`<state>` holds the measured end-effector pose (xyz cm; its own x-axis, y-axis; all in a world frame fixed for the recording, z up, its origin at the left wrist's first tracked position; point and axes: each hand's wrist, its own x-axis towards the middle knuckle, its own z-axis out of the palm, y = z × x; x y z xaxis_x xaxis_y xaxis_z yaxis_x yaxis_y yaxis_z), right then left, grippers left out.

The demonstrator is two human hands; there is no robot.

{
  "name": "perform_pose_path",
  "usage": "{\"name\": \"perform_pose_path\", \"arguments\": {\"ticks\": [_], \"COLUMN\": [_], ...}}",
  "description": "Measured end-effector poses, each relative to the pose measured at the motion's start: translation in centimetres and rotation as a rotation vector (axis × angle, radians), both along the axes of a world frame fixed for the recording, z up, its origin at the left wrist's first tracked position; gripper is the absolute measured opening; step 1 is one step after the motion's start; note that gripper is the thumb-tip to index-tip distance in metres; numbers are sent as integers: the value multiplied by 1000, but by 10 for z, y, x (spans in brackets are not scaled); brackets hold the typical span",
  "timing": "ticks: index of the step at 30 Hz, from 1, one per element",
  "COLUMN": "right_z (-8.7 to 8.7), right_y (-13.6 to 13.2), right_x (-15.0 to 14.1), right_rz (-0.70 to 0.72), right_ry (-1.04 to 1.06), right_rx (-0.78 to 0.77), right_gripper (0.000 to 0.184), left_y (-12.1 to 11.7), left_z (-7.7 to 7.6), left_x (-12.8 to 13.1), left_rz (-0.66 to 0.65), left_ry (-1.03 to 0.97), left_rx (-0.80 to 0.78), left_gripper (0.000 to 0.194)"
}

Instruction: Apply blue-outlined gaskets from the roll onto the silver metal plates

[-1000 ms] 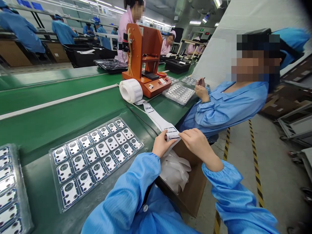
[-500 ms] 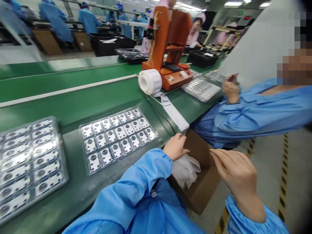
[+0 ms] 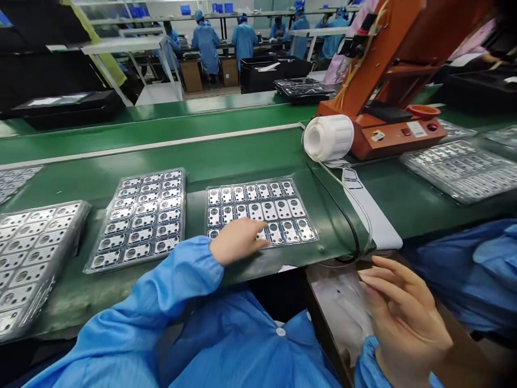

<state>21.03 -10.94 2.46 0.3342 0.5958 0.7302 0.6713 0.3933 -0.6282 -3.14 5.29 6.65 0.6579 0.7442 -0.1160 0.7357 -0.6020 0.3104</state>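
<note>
Over the front edge of a clear tray of small metal plates, my left hand reaches with thumb and forefinger apart. It hides some plates in the front row, and I cannot tell whether it touches any. The plates are silvery, each with a large round hole and smaller dark holes. My right hand is raised over a cardboard box below the bench edge. Its thumb and forefinger meet in a pinch; anything between them is too small to make out. Crumpled white sheets lie in the box.
More trays of plates lie to the left. A white label roll trails its strip over the bench edge, beside a black cable. An orange press stands behind. A co-worker's blue sleeve is at the right.
My view has turned left, showing more trays. My left hand has moved from the box and label strip to the plate tray. My right hand stays raised near the box.
</note>
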Motion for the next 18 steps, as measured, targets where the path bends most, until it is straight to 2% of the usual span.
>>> {"name": "perform_pose_path", "arguments": {"ticks": [4,7,14,18], "right_z": [2,0,-9,-11], "right_y": [4,5,9,13], "right_x": [-15,-22,-30,-29], "right_rz": [138,190,128,62], "right_ry": [16,14,11,-123], "right_rx": [-15,-16,-103,-70], "right_gripper": [26,30,26,33], "left_y": [50,72,81,81], "left_z": [-18,-33,-51,-55], "left_x": [-2,-1,-8,-10], "left_rz": [113,136,87,64], "left_ry": [1,19,12,18], "left_rx": [90,137,170,202], "left_gripper": [38,47,65,57]}}
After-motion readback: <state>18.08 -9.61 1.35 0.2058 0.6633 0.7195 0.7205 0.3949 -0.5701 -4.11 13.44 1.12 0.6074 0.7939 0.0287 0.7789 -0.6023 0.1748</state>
